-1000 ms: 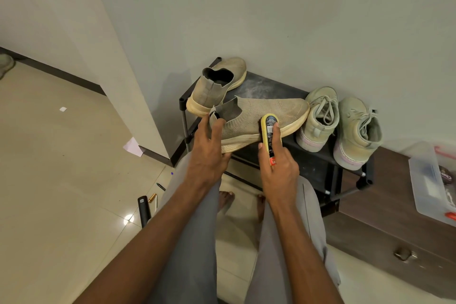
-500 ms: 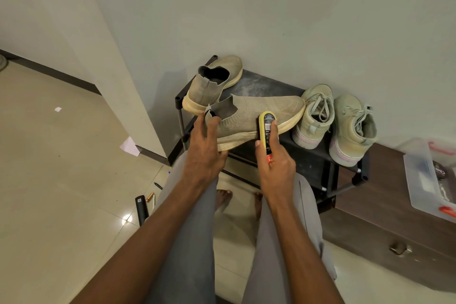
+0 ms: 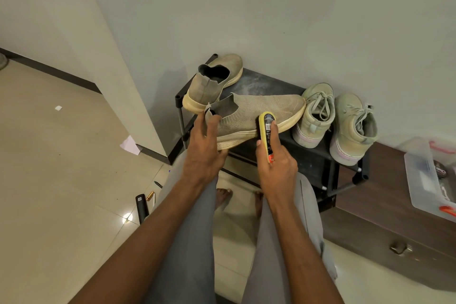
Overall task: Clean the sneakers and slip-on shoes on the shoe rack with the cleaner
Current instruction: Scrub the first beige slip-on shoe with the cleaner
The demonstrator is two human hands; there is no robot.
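- Left hand (image 3: pixel 206 153) grips my slip-on (image 3: pixel 259 116) at the heel, just off the rack (image 3: pixel 318 158) front.
- Right hand (image 3: pixel 276 168) clamps the cleaner (image 3: pixel 267 128), its tip against the slip-on's side.

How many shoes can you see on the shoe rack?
4: one slip-on at the rack's back left, one slip-on in the left hand, two sneakers on the right.

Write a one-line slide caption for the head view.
Left hand holds a slip-on while right hand rubs it with the cleaner.
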